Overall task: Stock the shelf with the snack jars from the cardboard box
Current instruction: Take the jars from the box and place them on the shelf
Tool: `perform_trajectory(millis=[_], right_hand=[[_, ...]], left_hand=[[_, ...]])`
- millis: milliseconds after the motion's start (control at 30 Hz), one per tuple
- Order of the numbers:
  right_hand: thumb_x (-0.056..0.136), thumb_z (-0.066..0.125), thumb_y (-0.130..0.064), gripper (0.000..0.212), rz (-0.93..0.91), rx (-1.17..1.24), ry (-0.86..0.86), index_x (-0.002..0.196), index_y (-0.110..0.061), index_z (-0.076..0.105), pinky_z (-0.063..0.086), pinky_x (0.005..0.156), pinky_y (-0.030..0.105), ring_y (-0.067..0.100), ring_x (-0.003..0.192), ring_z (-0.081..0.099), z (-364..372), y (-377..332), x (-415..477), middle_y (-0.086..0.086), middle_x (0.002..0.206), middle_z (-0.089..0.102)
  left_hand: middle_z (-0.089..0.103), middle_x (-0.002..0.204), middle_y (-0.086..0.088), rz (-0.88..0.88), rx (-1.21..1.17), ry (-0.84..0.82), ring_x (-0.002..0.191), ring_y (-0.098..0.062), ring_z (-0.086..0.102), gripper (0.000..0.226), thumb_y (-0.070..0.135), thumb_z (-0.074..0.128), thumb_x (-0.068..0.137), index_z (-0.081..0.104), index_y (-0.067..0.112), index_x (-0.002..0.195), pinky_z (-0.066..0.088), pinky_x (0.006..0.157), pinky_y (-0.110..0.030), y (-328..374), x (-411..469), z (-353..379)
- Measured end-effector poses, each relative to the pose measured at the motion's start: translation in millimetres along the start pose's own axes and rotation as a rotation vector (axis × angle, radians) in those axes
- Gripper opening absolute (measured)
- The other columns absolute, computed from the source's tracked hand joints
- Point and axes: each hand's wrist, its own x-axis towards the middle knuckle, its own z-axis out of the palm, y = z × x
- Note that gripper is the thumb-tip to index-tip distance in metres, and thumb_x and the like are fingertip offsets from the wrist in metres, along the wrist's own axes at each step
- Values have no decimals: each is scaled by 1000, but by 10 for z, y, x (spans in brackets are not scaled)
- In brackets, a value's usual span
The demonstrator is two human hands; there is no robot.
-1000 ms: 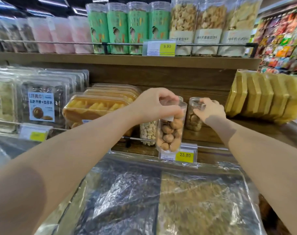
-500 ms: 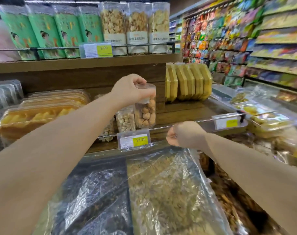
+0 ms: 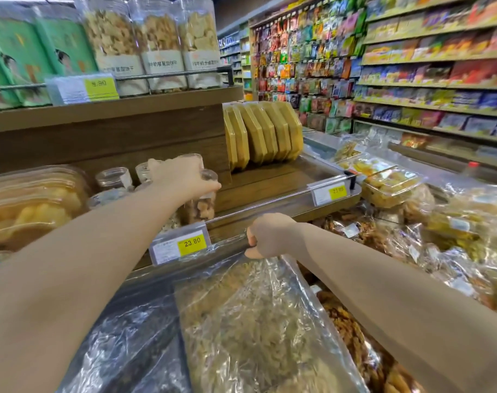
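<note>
Shelf (image 3: 270, 182), jar (image 3: 203, 204) upright, left hand (image 3: 179, 177) gripping

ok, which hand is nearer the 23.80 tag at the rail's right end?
Right. Right hand is just below the rail, left of the tag; left hand grips a snack jar farther left.
</note>
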Motion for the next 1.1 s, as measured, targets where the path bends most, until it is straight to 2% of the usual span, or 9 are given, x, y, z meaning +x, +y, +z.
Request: perform_trajectory(millis=[133,300,400,500,600,667,767,933,1100], right_hand=[[93,47,-43,39,0,21,15,110,-11,64,53,85,38,23,95,60,23,60,15,5,105,65],[95,49,-40,41,26,211,-1,128,-18,56,48,88,33,23,108,56,65,108,-23,3,122,60],[95,51,-34,39,50,260,62,131,-18,55,47,96,37,23,114,56,94,91,-185,3,128,59],[93,49,-27,22,139,355,216,107,-18,64,51,83,34,21,96,61,128,-9,-371,1,105,66],[89,47,-30,14,233,369,261,77,-26,53,50,85,35,24,95,59,192,-205,-601,-3,92,59],[89,50,-33,13,275,412,286,80,-24,53,46,84,30,23,92,57,298,-403,-844,-3,90,55],[89,59,-36,18,323,554,367,96,-19,61,41,73,26,18,83,52,588,-791,-1348,-2,90,56],[87,61,-31,16,444,705,520,85,-18,54,38,64,29,16,75,51,1184,-1437,-2308,-5,79,54],[85,62,-28,16,592,769,602,74,-31,51,40,63,32,15,71,50,1559,-1746,-3283,-10,71,51]], left_hand=[[64,111,-1,-93,123,-112,120,-32,49,71,83,42,74,65,23,106,19,107,-58,-36,82,-5],[50,137,-8,-36,33,-94,129,-34,39,77,78,36,81,54,23,132,29,104,-53,-30,-63,-91],[58,125,-3,81,-138,45,112,-24,54,49,57,50,87,60,26,124,45,83,-38,-80,-341,-134],[63,109,5,277,-251,-123,92,-9,57,30,41,56,90,63,23,113,43,67,-20,-84,-728,-184],[63,98,11,444,-233,-461,86,-4,59,23,40,58,90,65,24,105,46,74,-21,-57,-1224,-279],[66,90,9,502,-243,-658,81,-5,63,20,34,59,89,66,20,100,52,79,-27,-10,-1548,-247],[66,92,2,646,-250,-734,81,-10,61,17,24,59,87,65,15,101,50,77,-26,92,-2063,-27],[58,79,6,868,-221,-908,69,-8,55,4,18,61,84,61,18,89,45,62,-18,195,-2984,290],[56,82,14,1154,-76,-966,77,-9,55,9,28,62,83,63,25,91,46,70,-26,553,-3859,329]])
